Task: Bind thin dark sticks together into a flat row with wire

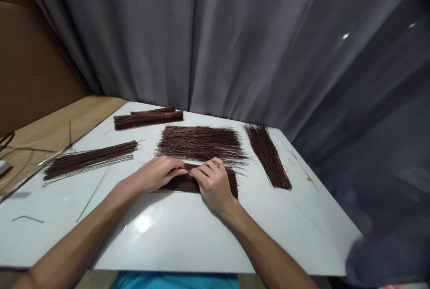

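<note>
Both hands rest on a flat bundle of thin brown sticks (188,182) lying at the centre of the white tabletop (188,239), just short of 12 o'clock from the person's body. The left hand (157,173) covers the left part of the bundle, fingers curled down onto its top edge. The right hand (213,183) covers the right part, fingertips meeting those of the left hand near the middle. Each grip is pressed down on the sticks; whether either hand pinches separate sticks cannot be told.

Surrounding items:
- A loose spread pile of sticks (201,143) lies just beyond the hands at 12 o'clock, touching or nearly touching the bundle.
- A fanned pile (268,154) lies at 2 o'clock, apart from the bundle.
- A long loose pile (89,159) lies at 10 o'clock.
- Two tied bundles (148,118) lie at 11 o'clock near the far edge.
- A grey curtain (235,42) hangs behind the tabletop.

Procedure advice: keep both palms flat and apply even pressure so the sticks stay parallel. Draw the ends level before tightening the hold. Avoid sweeping the neighbouring pile into the bundle.
</note>
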### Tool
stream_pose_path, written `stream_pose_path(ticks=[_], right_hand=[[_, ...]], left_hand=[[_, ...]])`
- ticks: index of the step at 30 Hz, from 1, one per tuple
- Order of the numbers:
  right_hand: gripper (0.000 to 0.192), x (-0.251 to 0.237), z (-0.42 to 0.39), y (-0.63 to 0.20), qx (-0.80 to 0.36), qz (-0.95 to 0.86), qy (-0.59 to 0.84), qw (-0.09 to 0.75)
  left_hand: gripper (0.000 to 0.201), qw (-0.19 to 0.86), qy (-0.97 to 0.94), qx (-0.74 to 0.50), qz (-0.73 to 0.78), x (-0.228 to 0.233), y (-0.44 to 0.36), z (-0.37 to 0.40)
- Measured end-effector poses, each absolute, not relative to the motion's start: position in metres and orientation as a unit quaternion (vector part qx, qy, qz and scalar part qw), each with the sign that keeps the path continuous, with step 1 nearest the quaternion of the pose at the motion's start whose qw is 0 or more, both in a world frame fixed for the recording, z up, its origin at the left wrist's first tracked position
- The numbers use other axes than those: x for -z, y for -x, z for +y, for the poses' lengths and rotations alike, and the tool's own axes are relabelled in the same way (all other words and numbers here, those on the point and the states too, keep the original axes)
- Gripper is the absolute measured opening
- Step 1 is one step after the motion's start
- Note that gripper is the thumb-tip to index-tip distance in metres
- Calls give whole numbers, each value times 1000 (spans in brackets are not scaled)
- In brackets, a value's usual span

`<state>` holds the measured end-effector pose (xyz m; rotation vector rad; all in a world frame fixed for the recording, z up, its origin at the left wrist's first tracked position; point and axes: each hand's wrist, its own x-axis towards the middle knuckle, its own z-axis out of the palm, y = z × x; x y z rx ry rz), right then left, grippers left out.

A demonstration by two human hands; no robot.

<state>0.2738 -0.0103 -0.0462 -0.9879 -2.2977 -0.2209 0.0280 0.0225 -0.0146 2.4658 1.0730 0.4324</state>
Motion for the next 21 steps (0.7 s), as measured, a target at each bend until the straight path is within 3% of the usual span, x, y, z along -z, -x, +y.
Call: stream_pose_path(ticks=[10,21], right_hand=[[20,23,66,-310,48,-819,494,289],[14,21,134,-299,61,-865,425,259]], left_hand=[[52,66,-763,-165,621,10,66,56],[50,22,-608,-175,774,21,118,63]])
